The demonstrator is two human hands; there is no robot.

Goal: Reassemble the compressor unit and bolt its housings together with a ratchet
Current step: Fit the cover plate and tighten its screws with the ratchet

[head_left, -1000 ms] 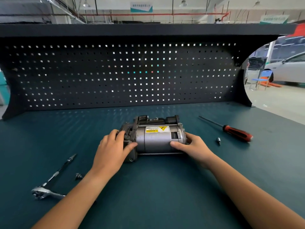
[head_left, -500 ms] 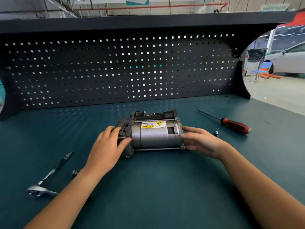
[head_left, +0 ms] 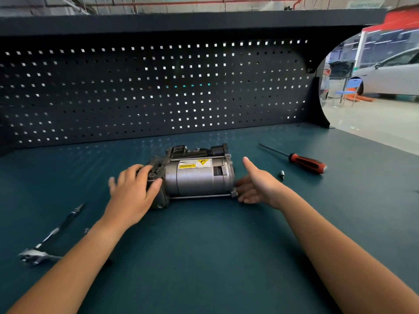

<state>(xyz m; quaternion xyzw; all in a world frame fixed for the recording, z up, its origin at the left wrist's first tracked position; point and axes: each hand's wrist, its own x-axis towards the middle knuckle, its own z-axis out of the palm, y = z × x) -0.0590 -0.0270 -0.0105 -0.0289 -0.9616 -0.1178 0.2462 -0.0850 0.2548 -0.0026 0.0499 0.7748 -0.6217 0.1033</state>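
You are working on the grey metal cylindrical compressor unit (head_left: 197, 180), which is lying on its side at the middle of the teal bench mat (head_left: 204, 257), with its yellow warning label (head_left: 195, 163) facing up. Your left hand (head_left: 133, 193) is draping over the dark cast housing at the unit's left end. Its fingers are curling over the top and the thumb is pressing on the near face, so it is gripping that end. Your right hand (head_left: 258, 184) is standing open at the right end cap, thumb up and fingers straight. The tips are either touching the cap or sitting just beside it; I cannot tell which. As I am reading it, the step in hand is squeezing the housings together and squaring them before bolting. To do it well, you should be pushing with both palms along the cylinder's axis, not downward, so the joint is closing evenly all round. I am judging that a cocked housing is going to bind the long thin through-bolt (head_left: 199, 196) running along the near lower edge. Checking the seam by eye before letting go is looking wise. The chrome long-handled ratchet (head_left: 56, 230) is lying well off to your left, untouched. The red-and-black-handled screwdriver (head_left: 306, 163) and a small metal bit (head_left: 281, 175) are lying to your right, apart from the unit. When reaching for the ratchet, leaving one hand on the unit is going to stop it rolling.
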